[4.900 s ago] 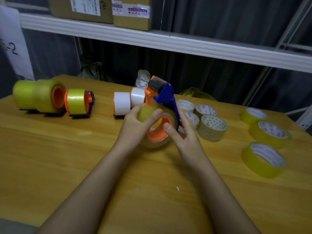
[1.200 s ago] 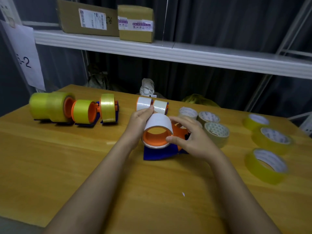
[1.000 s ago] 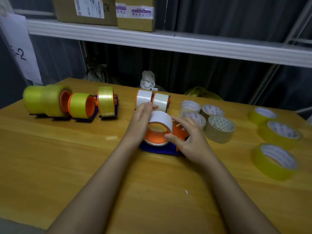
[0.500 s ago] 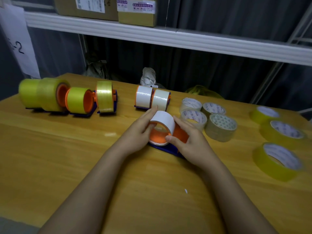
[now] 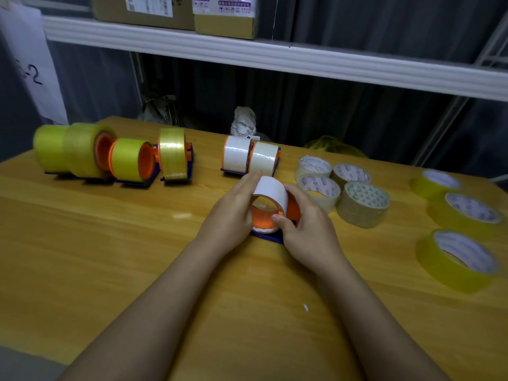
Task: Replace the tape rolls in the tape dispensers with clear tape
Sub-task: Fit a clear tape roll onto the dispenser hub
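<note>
Gripping one white tape roll [image 5: 270,191] between them, left hand [image 5: 233,215] curled on its left flank, right hand [image 5: 308,232] fingers over top with thumb at the orange hub of the blue tape dispenser [image 5: 270,236] on the desk [image 5: 137,257]. Roll axis points roughly at the person, directly between both hands; clear tape rolls [image 5: 320,188] lie nearer the right hand. Since half a second ago the grip looks unchanged, roll still not visibly off the hub.
</note>
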{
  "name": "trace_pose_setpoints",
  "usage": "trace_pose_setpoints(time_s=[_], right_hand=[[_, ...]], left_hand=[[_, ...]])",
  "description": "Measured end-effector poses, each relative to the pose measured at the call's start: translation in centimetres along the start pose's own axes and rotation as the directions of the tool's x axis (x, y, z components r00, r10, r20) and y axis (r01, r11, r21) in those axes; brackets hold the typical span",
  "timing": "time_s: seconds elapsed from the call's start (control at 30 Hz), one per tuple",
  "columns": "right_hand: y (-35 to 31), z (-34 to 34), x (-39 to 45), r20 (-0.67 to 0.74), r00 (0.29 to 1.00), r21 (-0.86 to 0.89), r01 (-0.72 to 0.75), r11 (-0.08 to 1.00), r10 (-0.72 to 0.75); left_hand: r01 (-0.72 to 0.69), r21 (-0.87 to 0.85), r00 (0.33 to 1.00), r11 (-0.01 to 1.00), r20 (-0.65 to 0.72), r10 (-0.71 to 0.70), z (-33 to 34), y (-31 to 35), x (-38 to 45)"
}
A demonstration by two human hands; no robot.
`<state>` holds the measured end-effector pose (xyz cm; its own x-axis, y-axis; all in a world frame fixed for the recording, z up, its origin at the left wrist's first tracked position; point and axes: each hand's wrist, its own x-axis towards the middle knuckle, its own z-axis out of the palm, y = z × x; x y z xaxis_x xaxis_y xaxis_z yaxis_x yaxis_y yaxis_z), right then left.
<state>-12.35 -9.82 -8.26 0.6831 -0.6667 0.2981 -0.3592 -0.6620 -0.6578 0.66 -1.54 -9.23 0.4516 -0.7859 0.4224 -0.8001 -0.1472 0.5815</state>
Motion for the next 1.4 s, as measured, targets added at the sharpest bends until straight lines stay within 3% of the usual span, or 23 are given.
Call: trace_pose_setpoints(time_s=[0.63, 0.8, 0.93, 1.03, 1.17, 1.4], right_hand=[[-0.2, 0.5, 0.1, -0.059, 0.998, -0.027, -0.008, 1.000, 0.006], [0.3, 0.2, 0.3, -0.061, 0.998, 0.024, 0.015, 1.000, -0.013], [0.7, 0.2, 0.2, -0.075, 0.997, 0.106, 0.038, 0.994, -0.031], [1.1, 0.4, 0.3, -0.081, 0.996, 0.138, 0.053, 0.989, -0.042], [1.1, 0.2, 0.3, -0.123, 0.988, 0.046, 0.102, 0.994, -0.096], [0.6, 0.7, -0.1, -0.101, 0.989, 0.020, 0.107, 0.994, -0.104]], left_hand=[[-0.037, 0.056, 0.978, 0.998, -0.205, 0.048, 0.7, 1.4, -0.4], [-0.039, -0.067, 0.977, 0.997, -0.211, 0.024, 0.4, 0.3, -0.2], [0.108, -0.173, 0.991, 0.979, -0.065, -0.121, 0.1, -0.3, 0.3], [0.082, -0.136, 0.997, 0.987, 0.017, -0.080, 0.3, -0.7, 0.3], [0.045, -0.166, 0.982, 0.985, -0.176, -0.075, 0.2, -0.1, 0.2], [0.062, -0.142, 0.966, 0.988, -0.239, -0.095, 0.6, 0.1, 0.1]])
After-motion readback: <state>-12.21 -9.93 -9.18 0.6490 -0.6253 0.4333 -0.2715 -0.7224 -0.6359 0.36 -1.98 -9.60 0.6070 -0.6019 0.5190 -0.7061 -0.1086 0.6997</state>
